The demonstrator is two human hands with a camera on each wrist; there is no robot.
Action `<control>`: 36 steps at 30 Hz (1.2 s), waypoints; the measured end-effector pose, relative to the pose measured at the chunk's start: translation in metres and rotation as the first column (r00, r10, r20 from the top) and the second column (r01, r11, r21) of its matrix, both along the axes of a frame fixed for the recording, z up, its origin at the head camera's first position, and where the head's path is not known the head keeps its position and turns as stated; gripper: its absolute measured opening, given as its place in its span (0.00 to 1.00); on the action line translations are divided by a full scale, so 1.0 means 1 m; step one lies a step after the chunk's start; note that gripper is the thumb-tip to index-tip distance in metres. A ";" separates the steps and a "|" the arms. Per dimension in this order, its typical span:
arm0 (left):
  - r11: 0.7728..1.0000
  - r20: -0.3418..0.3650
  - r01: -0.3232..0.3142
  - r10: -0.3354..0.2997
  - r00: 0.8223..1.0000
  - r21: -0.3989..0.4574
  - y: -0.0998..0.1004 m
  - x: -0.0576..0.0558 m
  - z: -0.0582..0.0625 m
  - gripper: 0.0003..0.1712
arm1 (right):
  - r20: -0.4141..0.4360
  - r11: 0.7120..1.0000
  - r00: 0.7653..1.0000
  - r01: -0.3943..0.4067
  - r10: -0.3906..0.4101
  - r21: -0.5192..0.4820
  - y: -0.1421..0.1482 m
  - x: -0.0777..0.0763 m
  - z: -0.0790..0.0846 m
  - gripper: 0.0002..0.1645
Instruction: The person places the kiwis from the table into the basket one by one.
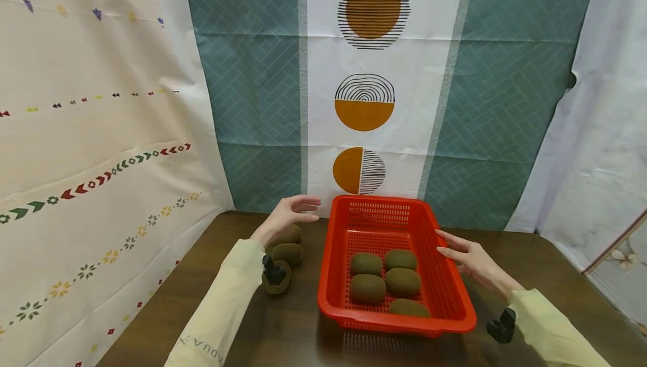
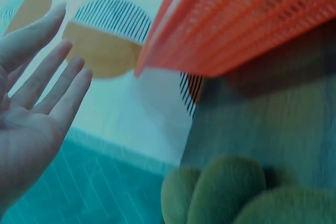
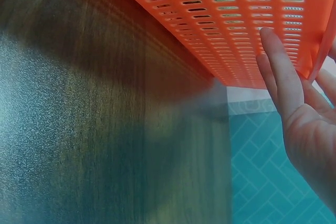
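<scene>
A red plastic basket (image 1: 331, 277) with slotted walls stands on the table, holding several brown kiwifruit (image 1: 402, 282) toward its near end. Left of it, my left hand (image 1: 288, 218) hovers apart from the rim, its fingers loosely extended and holding nothing. Under that wrist lie more kiwifruit (image 1: 286, 253), partly hidden by the arm. On the other side, my right hand (image 1: 470, 257) is at the basket's right rim, fingers fairly straight. In the right wrist view, two fingers (image 3: 283, 72) lie along the outer slotted wall; whether they press on it I cannot tell.
The dark wooden table (image 1: 212, 277) reaches back to a green and white patterned cloth (image 1: 253, 75) hanging behind the basket. A cream embroidered cloth (image 1: 101, 131) hangs at the left. Each wrist carries a small black camera mount (image 1: 502, 326).
</scene>
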State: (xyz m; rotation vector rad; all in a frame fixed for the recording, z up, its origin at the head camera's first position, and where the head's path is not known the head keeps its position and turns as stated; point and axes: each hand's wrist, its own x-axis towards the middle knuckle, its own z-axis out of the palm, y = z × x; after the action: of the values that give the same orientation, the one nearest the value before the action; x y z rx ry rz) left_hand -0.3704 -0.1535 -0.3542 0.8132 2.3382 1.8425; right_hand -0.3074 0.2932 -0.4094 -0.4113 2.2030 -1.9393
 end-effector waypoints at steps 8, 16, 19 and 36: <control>0.981 -0.002 -0.180 0.181 0.984 0.067 -0.034 0.002 -0.021 0.26 | -0.001 1.000 1.000 0.003 -0.003 -0.001 0.000 0.001 -0.001 0.34; 0.919 0.039 -0.388 0.386 0.922 0.072 -0.050 0.003 -0.044 0.28 | -0.016 1.000 1.000 0.000 0.000 -0.002 0.002 0.000 -0.003 0.34; 0.902 0.042 -0.426 0.424 0.905 0.072 -0.056 0.003 -0.055 0.28 | -0.022 1.000 1.000 -0.003 0.002 -0.007 0.002 0.000 -0.005 0.34; 0.867 0.232 -0.498 0.486 0.843 -0.009 -0.067 -0.002 -0.094 0.30 | -0.013 1.000 1.000 0.002 -0.002 -0.004 0.001 0.000 -0.004 0.35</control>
State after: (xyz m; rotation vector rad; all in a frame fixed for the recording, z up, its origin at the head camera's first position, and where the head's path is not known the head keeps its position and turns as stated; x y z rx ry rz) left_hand -0.3722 -0.2205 -0.4480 -0.0278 2.5120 2.0384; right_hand -0.3075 0.2938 -0.4131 -0.4235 2.2083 -1.9477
